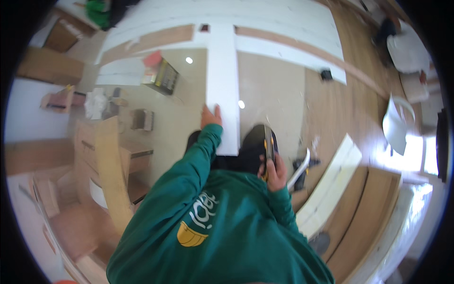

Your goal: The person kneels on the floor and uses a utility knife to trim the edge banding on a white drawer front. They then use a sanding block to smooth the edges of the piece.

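A long, narrow white board (223, 80) stretches away from between my knees, its near end close to my body. My left hand (211, 117) grips that board's left edge, with the thumb lying on its top face. Over my right knee, my right hand (275, 173) is closed around a utility knife (269, 144) with a yellow and dark handle. The knife points away from me, and its thin blade shows at the tip, apart from the board. Some of the right fingers are hidden beneath the handle.
A large white panel (265, 19) lies at the far side. A yellow-black box (163, 78) stands left of the board. Wooden furniture parts (109, 161) are at the left. To the right lie a pale strip (331, 187), dark tools (309, 163) and a small black object (326, 74).
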Tool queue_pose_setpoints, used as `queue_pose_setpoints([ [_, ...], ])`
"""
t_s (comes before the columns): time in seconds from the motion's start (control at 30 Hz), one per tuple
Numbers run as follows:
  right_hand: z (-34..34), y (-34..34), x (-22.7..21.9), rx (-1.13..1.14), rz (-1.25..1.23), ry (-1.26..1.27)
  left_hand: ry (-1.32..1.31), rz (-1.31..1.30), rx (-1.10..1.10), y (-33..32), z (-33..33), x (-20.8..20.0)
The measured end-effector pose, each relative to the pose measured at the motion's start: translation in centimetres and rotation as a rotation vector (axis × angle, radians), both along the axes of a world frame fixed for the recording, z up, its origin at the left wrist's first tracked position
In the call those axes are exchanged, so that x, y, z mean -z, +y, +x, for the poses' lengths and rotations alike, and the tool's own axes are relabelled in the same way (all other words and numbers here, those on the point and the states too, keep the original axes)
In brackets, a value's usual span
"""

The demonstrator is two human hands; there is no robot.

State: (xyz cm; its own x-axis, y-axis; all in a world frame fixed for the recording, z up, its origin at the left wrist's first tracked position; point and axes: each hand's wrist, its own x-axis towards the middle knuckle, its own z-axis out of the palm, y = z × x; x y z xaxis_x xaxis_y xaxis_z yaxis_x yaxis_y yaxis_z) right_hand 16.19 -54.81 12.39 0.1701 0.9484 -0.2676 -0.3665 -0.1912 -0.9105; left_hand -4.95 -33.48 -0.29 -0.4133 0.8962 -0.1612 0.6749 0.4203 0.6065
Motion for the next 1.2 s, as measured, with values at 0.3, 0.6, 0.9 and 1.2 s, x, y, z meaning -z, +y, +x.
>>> queue_pose_setpoints([
  [0.3, 1.1, 0.9, -1.9, 0.064, 0.058, -0.073, 0.115, -0.041, -0.034, -0.6, 1.9, -3.1],
  [0.6, 1.3, 1.3, -1.6, 0.019, -0.018, 0.074, 0.111, -0.002, -0.03, -0.5, 1.5, -2.7],
  [0.9, 1.5, 0.6, -4.9, -0.03, 0.154, 0.398, 0.063, 0.193, 0.041, -0.6, -0.8, -0.5],
  [1.2, 0.7, 0.8, -6.3, 0.029, 0.185, 0.037, -1.402, -0.1, 0.556, -10.5, 6.4, -15.2],
])
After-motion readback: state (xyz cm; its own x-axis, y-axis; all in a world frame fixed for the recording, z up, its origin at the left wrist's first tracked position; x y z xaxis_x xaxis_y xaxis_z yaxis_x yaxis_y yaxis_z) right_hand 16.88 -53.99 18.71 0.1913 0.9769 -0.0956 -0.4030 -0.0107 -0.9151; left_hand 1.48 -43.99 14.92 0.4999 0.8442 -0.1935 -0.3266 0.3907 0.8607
